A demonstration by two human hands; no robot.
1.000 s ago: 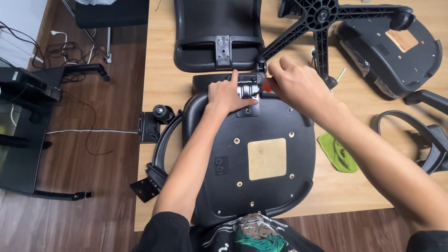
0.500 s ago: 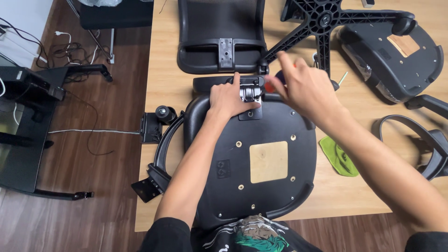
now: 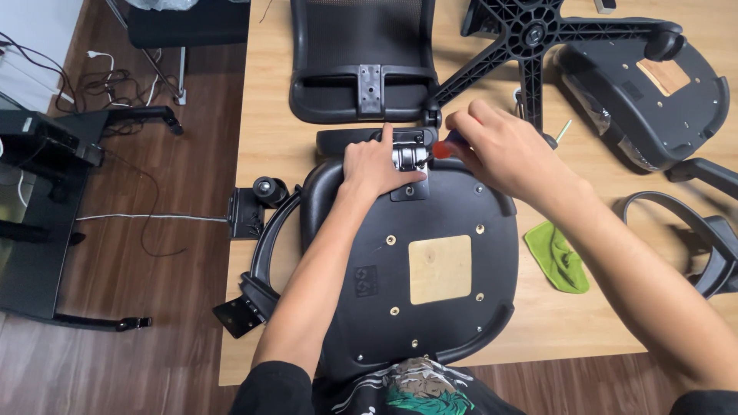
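Working zone: far edge of an upturned black seat pan (image 3: 430, 269), lying on a wooden counter (image 3: 269, 154) right in front of the person.
Left hand (image 3: 378, 165): fingers pressed flat over a shiny metal bracket (image 3: 409, 157) at the seat pan's far edge, pinning it rather than gripping around it.
Right hand (image 3: 503, 150): fingers clenched around a red-handled screwdriver (image 3: 442, 148), its tip hidden at the bracket.
Nearby parts: mesh backrest (image 3: 361, 58) beyond the hands; star base (image 3: 530, 38) and a second seat pan (image 3: 653, 92) to the far right; a loose armrest (image 3: 265, 253) just beside the seat pan on the left; green cloth (image 3: 557, 257) on the right.
Risk of slipping: the driver tip works close to the left fingertips, so a slip could likely jab them.
Risk of misalignment: if the pinning pressure eases, the bracket could shift and the screw bite crooked.
Risk of loss: any small fastener could roll off the counter edge.
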